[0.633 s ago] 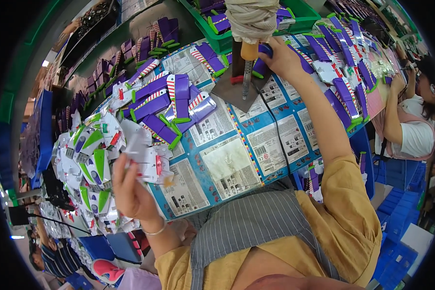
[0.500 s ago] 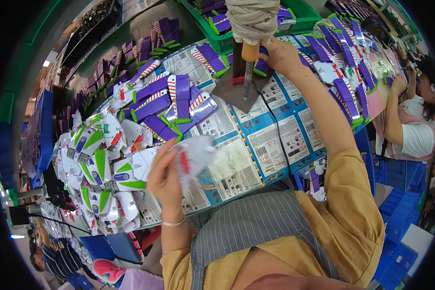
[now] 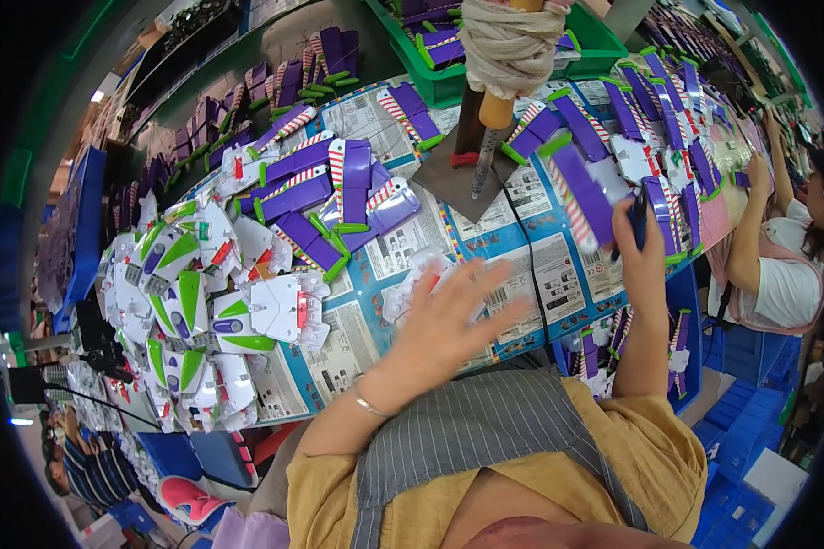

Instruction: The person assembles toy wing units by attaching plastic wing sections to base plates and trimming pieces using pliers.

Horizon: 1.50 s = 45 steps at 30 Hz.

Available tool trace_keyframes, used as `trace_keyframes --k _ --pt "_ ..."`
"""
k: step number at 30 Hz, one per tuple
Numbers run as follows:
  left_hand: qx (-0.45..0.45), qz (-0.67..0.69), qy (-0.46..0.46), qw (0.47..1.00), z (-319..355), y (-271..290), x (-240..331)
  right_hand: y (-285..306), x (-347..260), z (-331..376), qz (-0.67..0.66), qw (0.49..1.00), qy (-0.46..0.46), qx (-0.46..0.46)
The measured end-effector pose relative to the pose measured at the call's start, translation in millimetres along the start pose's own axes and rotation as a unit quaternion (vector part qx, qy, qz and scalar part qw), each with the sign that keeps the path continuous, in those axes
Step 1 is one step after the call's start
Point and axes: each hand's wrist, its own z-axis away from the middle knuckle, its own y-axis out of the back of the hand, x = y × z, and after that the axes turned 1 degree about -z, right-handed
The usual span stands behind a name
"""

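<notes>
My left hand (image 3: 449, 320), blurred by motion, spreads its fingers over a white plastic shell part (image 3: 421, 279) on the table. That part is partly hidden beneath the hand. My right hand (image 3: 641, 236) is closed around a slim dark-handled tool (image 3: 639, 216). Against its fingers is a purple toy wing (image 3: 581, 188) with red-and-white stripes and a green tip, also blurred. Left of centre, more purple wings (image 3: 346, 178) overlap in a loose heap. Beside them lie white-and-green toy shells (image 3: 183, 316).
A metal-tipped tool with a yellow handle (image 3: 496, 112) and cloth wrapping stands over a brown plate (image 3: 458, 183); a black cord (image 3: 528, 247) crosses the printed table sheet. Behind is a green crate (image 3: 439, 87). More wings (image 3: 696, 169) cover the right side, near a co-worker (image 3: 769, 265).
My left hand has moved right and spread open, leaving the white shell part on the table. My right hand has come down and right from beside the yellow handle, with a purple wing at its fingers.
</notes>
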Motion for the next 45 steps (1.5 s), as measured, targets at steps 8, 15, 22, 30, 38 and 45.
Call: trace_keyframes --k 8,15,22,30,38,45 --pt "0.156 -0.011 -0.255 0.954 -26 -13 30 11 -7 55 -0.11 0.933 -0.045 -0.34" --pt "0.228 0.178 -0.158 0.944 -11 5 23 -36 20 54 -0.26 0.803 -0.036 -0.535" --pt "0.185 0.335 0.073 0.921 43 -13 13 -71 8 60 -0.526 0.681 -0.151 -0.486" --pt "0.034 0.045 0.384 0.922 88 17 -7 -47 -2 24 0.036 0.937 0.209 -0.277" --pt "0.184 0.324 0.411 0.832 59 -26 -14 -79 24 33 0.215 0.834 0.438 -0.258" --pt "0.134 0.458 0.442 0.76 47 -23 -3 -71 13 24 0.145 0.879 0.354 -0.283"
